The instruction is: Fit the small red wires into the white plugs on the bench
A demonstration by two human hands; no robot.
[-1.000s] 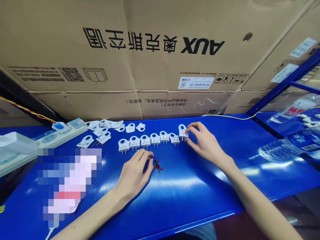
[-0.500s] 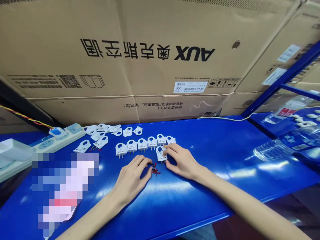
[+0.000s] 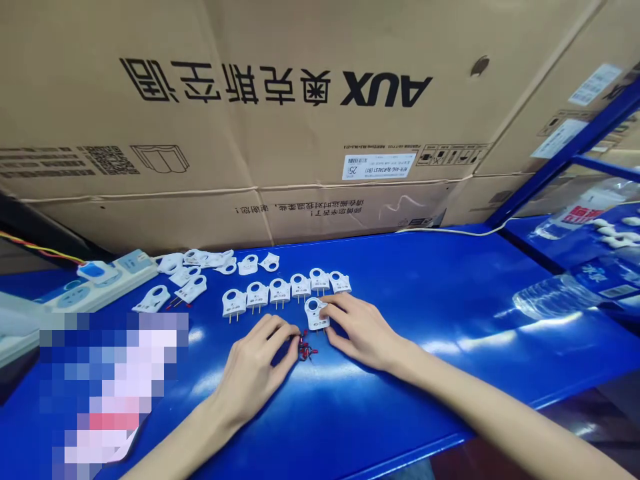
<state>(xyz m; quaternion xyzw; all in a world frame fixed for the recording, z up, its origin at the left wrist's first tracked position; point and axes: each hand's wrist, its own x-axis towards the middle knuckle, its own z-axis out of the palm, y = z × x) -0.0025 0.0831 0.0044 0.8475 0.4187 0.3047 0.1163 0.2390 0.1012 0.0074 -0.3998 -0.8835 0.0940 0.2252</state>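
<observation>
Fingers [image 3: 336, 312] of the right hand [image 3: 363, 330] are clamped on a white plug [image 3: 315, 321], which is gripped at its right side, with its ring upward and its prongs pointing down. The plug is held near the middle of the blue worktop [image 3: 425, 280], just in front of a row [image 3: 280, 295] of six like plugs; whether the worktop is touched by its prongs cannot be told.

The left hand [image 3: 255, 373] is placed beside a small heap of red bits [image 3: 307, 350]. Its fingertips are curled close together at the heap's left edge; whether a bit is pinched between them cannot be told.

Beyond the row's left end, loose white pieces [image 3: 210, 259] are scattered and partly piled. A power strip [image 3: 100, 287] is set at the far left, with twisted wires [image 3: 40, 247] led to it. Nearer the front, an item is hidden by a pixelated patch [image 3: 125, 373].

The back is lined by a cardboard box [image 3: 310, 40] printed with upside-down lettering. At the right, two clear bottles [image 3: 550, 297] are seen lying on their sides.
</observation>
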